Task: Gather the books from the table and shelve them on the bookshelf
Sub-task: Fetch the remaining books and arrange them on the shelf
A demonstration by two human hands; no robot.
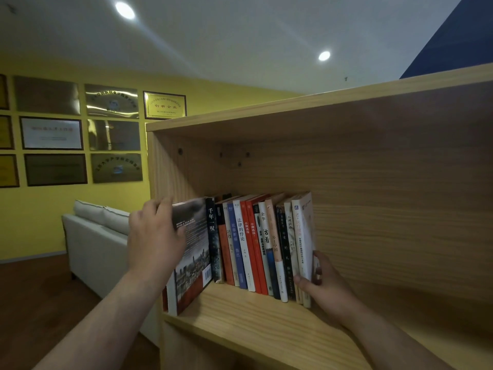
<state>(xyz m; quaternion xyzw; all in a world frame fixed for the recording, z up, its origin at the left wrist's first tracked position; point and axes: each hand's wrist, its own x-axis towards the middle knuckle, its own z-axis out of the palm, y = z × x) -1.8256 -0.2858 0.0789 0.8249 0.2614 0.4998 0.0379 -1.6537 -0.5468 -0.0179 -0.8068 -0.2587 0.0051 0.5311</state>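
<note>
Wooden bookshelf (266, 316): row of books (248, 241) stands upright, spines near; left hand (154, 236) grips the dark-covered book (194, 249) jutting nearest at the left end, right hand (328, 287) clamps the white book (302, 236) at the right end, hands well apart.

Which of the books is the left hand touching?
The leftmost book, with the dark city-photo cover, under the left hand; the right hand holds the rightmost white book.
</note>
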